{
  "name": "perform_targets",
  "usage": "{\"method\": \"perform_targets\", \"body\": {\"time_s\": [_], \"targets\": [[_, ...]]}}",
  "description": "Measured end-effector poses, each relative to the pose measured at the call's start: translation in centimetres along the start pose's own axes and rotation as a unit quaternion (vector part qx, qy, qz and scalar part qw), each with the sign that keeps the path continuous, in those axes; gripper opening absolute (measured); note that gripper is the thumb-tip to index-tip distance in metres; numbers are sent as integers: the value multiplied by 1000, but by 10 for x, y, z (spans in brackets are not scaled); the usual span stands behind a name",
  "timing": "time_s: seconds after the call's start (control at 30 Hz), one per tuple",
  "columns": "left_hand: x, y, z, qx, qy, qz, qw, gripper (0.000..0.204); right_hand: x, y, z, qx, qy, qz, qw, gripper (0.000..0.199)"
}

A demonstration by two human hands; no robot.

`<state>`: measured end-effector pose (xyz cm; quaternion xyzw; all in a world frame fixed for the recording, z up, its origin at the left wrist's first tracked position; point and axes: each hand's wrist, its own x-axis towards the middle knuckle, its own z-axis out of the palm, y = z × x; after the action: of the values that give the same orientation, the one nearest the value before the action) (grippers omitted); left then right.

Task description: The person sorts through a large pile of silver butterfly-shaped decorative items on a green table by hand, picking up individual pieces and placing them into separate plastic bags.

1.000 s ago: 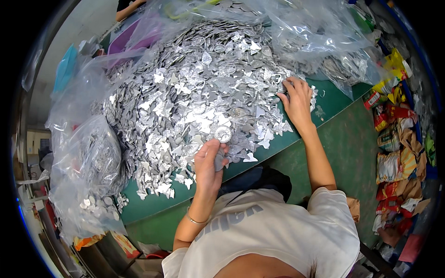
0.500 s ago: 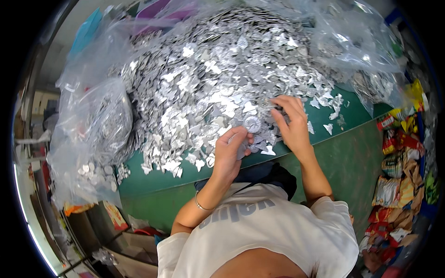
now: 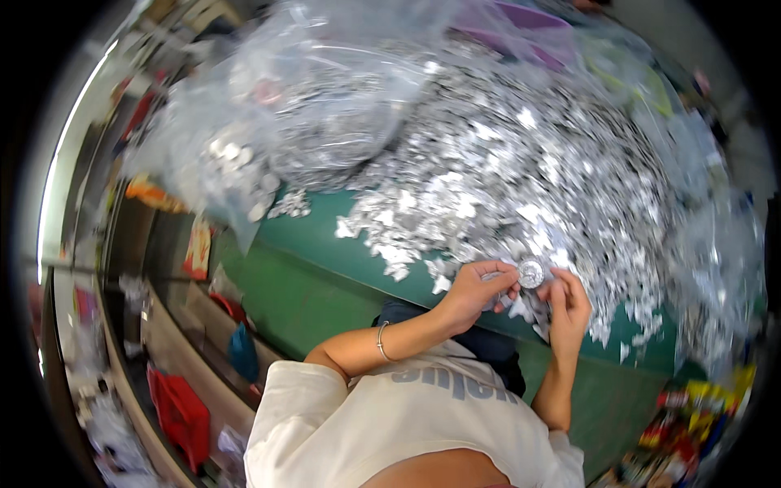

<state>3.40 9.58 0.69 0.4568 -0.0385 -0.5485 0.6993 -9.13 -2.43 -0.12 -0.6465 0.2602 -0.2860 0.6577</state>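
Round silver disc [image 3: 531, 273] pinched between left hand [image 3: 474, 290] and right hand [image 3: 567, 305], raised just above tabletop [image 3: 325, 244] edge, likely for close handling; both grips narrow, closed on it. Beyond, loose heap of silver foil pieces [image 3: 521, 171] spread within reach. Farther left, clear plastic bags [image 3: 325, 106] holding similar pieces. Colourful packets [image 3: 691, 415] at lower right, blurred

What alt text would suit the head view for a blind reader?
Both hands, left hand and right hand, hold a small round silver disc between them above a green table, beside a large heap of shiny silver foil pieces and clear plastic bags.
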Motion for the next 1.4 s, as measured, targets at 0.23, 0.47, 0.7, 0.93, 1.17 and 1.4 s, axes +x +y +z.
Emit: {"method": "perform_targets", "body": {"time_s": [0.23, 0.47, 0.7, 0.93, 1.17, 1.4], "targets": [[-51, 102, -79, -1, 258, 357, 898, 11, -7, 10, -3, -57, -7, -23, 998, 14], [-108, 250, -223, -23, 468, 583, 664, 10, -3, 8, 9, -52, -36, -37, 997, 13], [-90, 305, -288, -45, 466, 539, 700, 17, -3, 2, 17, -91, -52, -34, 994, 13], [-82, 231, -159, -351, -77, 312, 880, 31, -9, -4, 20, -92, -36, -7, 995, 13], [-58, 163, -86, -384, -116, 155, 903, 48, -13, -1, 29, -90, -67, -5, 994, 12], [-18, 102, -51, -225, -1, 15, 974, 42, -7, -9, 51, -175, -20, -120, 977, 38]]}}
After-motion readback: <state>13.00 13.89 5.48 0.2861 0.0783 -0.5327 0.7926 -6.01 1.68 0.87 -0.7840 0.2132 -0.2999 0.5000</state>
